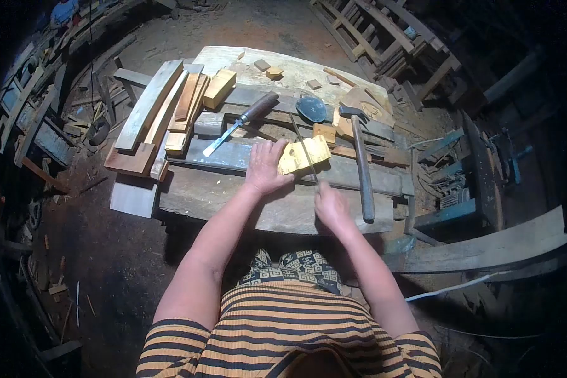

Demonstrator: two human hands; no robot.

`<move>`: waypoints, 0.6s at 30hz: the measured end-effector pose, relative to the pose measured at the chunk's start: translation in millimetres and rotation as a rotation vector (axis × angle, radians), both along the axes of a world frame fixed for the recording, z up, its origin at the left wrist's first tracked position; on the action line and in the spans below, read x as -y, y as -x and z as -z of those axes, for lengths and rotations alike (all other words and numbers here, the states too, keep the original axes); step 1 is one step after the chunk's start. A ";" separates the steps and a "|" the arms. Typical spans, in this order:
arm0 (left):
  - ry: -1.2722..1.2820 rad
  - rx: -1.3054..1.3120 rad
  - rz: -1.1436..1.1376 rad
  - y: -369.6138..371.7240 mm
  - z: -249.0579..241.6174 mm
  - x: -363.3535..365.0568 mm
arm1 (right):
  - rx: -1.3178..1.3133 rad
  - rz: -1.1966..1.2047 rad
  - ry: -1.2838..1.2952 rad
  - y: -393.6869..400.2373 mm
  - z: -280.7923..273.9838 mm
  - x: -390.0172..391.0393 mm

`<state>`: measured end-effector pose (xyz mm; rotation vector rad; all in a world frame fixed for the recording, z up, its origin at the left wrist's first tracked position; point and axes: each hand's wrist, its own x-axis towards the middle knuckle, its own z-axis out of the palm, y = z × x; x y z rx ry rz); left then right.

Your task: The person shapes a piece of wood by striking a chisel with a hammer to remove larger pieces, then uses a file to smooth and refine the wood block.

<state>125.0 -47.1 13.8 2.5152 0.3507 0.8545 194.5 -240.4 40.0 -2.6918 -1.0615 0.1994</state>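
Both grips are closed: the left grip [269, 166] on the left end of the yellow block [302, 155], the right grip [322, 192] around the near end of a thin, dark tool [304, 148]. Bright yellow, chunky and uneven along its sides, the block sits at a slant, a little nearer the bench's [201, 193] near edge than its far edge, around mid-width. The tool crosses over its top, pointing toward the far edge.

The left arm [214, 239] reaches forward and inward, bent at the elbow, palm down with the fingers together. The right arm [372, 268] angles inward from the right, its fist low beside the near side of the block.

One chisel [242, 126] lies left of the block, one hammer [361, 160] right of it, and one dark dish [312, 109] beyond it. Three small flat pieces [261, 65] lie toward the far edge.
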 end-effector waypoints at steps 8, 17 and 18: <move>0.001 0.003 0.008 -0.2 -1.2 -1.0 | -0.077 0.004 0.070 33.3 -3.3 62.5; 0.019 -0.016 0.009 0.1 1.2 -0.8 | 0.028 -0.014 -0.046 2.1 -9.5 -7.3; 0.022 -0.017 0.010 -0.2 0.4 -0.8 | 0.018 -0.016 -0.034 13.7 -9.2 13.0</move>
